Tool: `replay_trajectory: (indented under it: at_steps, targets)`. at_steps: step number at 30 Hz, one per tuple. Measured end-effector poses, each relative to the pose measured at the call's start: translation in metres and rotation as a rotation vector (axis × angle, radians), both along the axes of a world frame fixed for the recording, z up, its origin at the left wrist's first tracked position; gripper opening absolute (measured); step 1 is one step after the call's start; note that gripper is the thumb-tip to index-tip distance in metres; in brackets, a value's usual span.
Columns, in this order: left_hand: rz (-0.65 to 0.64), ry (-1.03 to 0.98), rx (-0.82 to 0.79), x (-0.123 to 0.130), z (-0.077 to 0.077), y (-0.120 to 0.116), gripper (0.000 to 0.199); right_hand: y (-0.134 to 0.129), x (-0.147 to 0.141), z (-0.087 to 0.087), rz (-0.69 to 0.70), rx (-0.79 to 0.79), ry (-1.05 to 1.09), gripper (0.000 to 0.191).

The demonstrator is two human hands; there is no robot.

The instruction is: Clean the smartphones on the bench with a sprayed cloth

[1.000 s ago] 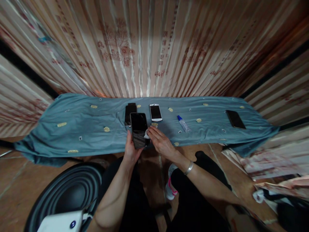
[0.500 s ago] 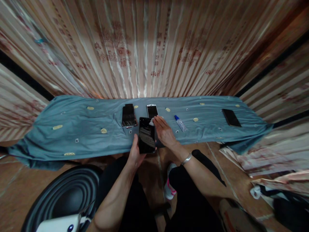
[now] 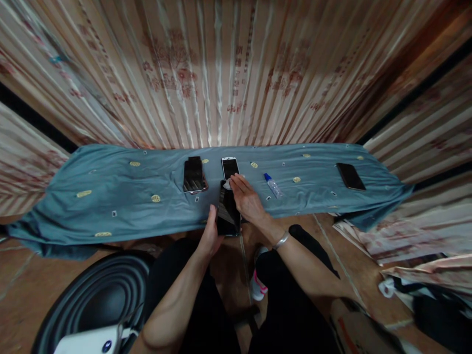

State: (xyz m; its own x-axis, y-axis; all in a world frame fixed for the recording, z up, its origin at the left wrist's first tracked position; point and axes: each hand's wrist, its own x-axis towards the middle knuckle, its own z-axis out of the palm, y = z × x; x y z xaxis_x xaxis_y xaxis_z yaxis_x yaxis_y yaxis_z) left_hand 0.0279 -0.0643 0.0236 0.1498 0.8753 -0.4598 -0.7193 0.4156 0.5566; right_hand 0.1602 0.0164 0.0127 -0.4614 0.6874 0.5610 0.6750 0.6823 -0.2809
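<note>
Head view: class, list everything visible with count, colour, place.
Glossy phone: one, black, left hand
Soft wad: one, white, right hand
Framed phone: one, white, beyond glossy phone
Overlapping phones: at least two, black, left
Rectangular phone: one, black, far right
Plastic bottle: one, clear, blue-capped, right
Patterned cloth: one, teal, middle
Pleated curtain: count unclear, beige, behind
Floor tiles: several, brown, below
Ribbed round object: one, black, lower left
Cabled device: one, white, bottom left
Shoe: one, white-pink, below centre
Bracelet: one, silver, right wrist
Legs: two, black, below
Hands: two, bare, centre

Looks like a curtained-off corner, perhaps in a home: enclosed by printed drapes [image 3: 221, 73] on dark poles [image 3: 37, 117], floored with brown tiles [image 3: 14, 268], furnished with a cloth-covered counter [image 3: 129, 211].
</note>
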Motion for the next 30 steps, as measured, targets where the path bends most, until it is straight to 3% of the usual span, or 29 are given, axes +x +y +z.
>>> replay_trajectory:
  at_steps: [9,17,26,30]
  targets:
    - [0.011,-0.025,0.013,0.006,0.004,-0.001,0.053,-0.003,-0.008,0.006,0.016,0.002,0.015,0.047]
    - [0.058,-0.097,0.093,0.005,-0.002,0.001,0.053,-0.011,-0.016,0.007,0.076,0.008,0.025,0.047]
    - [0.144,-0.091,0.033,-0.005,0.004,0.005,0.057,-0.038,-0.03,-0.002,0.216,0.001,0.006,0.046]
    - [0.183,-0.063,-0.009,-0.014,-0.001,0.006,0.057,-0.053,-0.034,-0.004,0.273,0.017,-0.017,0.046]
